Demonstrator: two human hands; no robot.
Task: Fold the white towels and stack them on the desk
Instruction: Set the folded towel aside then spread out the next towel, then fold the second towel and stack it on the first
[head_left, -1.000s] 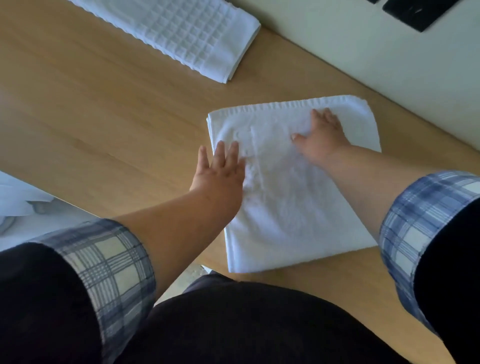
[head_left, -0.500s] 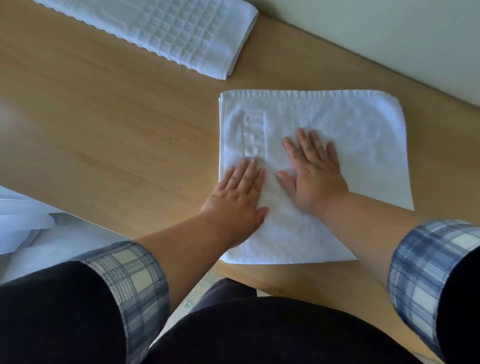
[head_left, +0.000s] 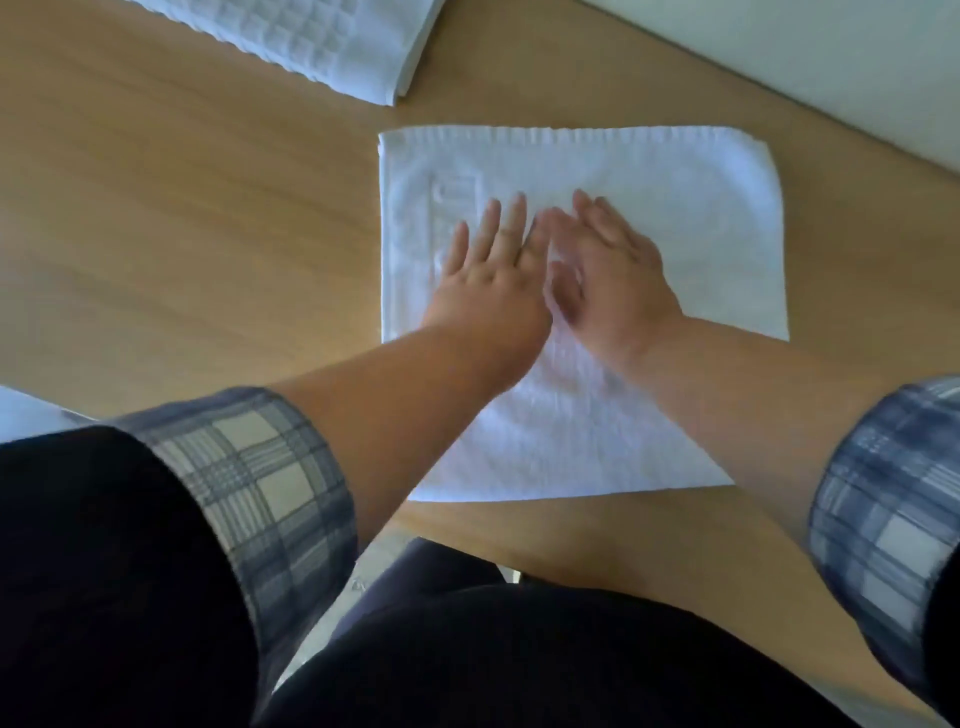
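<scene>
A white towel (head_left: 701, 218), folded into a rough square, lies flat on the wooden desk (head_left: 182, 234) in front of me. My left hand (head_left: 488, 280) and my right hand (head_left: 608, 275) press on its middle side by side, fingers straight and pointing away from me, nearly touching each other. An embossed mark shows on the towel's left part, partly under my left fingers. A second folded white towel (head_left: 322, 36) with a waffle pattern lies at the top left of the desk.
A pale wall (head_left: 831, 62) runs along the desk's far right edge. White fabric (head_left: 26, 410) shows beyond the desk's near left edge. My dark clothing fills the bottom of the view.
Both hands have slid over the towel from its far part to its middle and drawn close together. The view has shifted slightly.
</scene>
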